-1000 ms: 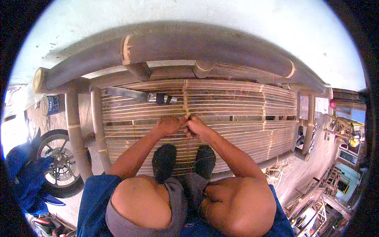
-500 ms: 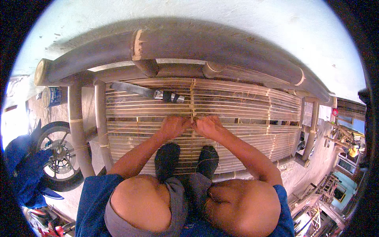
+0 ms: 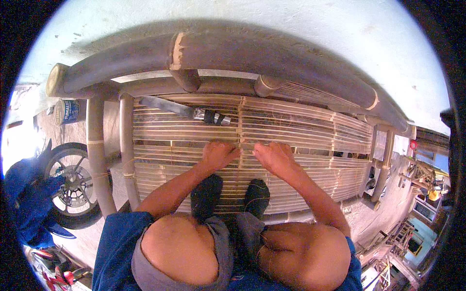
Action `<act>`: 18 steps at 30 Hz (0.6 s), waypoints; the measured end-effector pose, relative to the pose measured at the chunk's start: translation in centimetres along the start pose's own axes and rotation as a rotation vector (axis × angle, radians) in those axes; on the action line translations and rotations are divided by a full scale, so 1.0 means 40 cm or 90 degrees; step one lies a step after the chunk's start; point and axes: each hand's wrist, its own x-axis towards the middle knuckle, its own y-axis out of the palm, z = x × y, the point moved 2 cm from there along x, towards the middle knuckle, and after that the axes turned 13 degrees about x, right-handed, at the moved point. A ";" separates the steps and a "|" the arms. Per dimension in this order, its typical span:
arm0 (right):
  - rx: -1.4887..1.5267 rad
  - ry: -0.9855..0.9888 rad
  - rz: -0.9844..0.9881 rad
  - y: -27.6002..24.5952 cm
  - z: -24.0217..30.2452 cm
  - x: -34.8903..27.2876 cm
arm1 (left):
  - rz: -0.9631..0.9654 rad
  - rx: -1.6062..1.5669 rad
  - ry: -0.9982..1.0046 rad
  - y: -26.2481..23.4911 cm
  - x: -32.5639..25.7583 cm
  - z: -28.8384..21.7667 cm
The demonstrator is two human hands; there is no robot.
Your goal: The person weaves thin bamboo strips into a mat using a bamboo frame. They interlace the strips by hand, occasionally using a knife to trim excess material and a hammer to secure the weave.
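Note:
A bamboo bench seat of thin pale slats lies below me, with a crosswise binding joint running through its middle. My left hand is closed just left of that joint, fingers pinched close to the slats. My right hand is closed a short way to the joint's right, thumb and forefinger pressed together. Whatever thin strand may be between the fingers is too fine to make out. Beyond my left hand, a long-bladed knife with black bands round its handle rests on the slats.
Thick dark bamboo rails form the bench's far side, against a pale wall. My feet in dark socks are on the slats. A motorbike wheel and a paint can stand left; wooden pieces lie right.
My hands have drawn apart: the right has moved to the right, away from the joint, while the left stays beside it. The view has shifted slightly.

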 end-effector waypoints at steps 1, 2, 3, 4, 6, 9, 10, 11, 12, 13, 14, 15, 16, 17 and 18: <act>0.087 0.021 -0.044 0.013 -0.004 0.002 | -0.003 -0.007 -0.008 0.005 0.002 -0.003; 0.176 0.028 -0.095 0.032 -0.012 0.006 | -0.005 -0.014 -0.015 0.010 0.004 -0.004; 0.249 0.038 -0.111 0.061 -0.023 0.017 | -0.013 -0.012 -0.017 0.015 0.006 -0.004; 0.323 0.035 -0.134 0.094 -0.032 0.032 | -0.020 -0.009 -0.019 0.018 0.007 -0.002; 0.450 0.034 -0.179 0.159 -0.049 0.057 | -0.045 -0.024 -0.034 0.022 0.005 0.004; 0.659 0.097 -0.204 0.232 -0.053 0.069 | -0.071 -0.077 -0.063 0.022 -0.009 0.013; 0.762 0.152 -0.184 0.248 -0.050 0.064 | -0.063 -0.095 -0.065 0.020 -0.015 0.016; 0.880 0.192 -0.162 0.259 -0.040 0.062 | -0.055 -0.113 -0.068 0.019 -0.019 0.017; 0.918 0.205 -0.173 0.262 -0.029 0.060 | -0.090 -0.134 -0.034 0.015 -0.023 0.013; 0.973 0.202 -0.183 0.260 -0.016 0.059 | -0.125 -0.155 0.000 0.012 -0.027 0.009; 1.033 0.223 -0.183 0.257 -0.005 0.057 | -0.144 -0.181 0.029 0.009 -0.030 0.006; 1.044 0.188 -0.192 0.250 0.005 0.054 | -0.172 -0.184 0.052 0.006 -0.033 0.004; 1.061 0.180 -0.189 0.246 0.014 0.050 | -0.183 -0.193 0.070 0.004 -0.035 0.003; 1.079 0.172 -0.185 0.245 0.021 0.044 | -0.162 -0.206 0.076 0.004 -0.036 0.002; 1.077 0.181 -0.168 0.247 0.026 0.038 | -0.193 -0.206 0.106 0.001 -0.038 0.001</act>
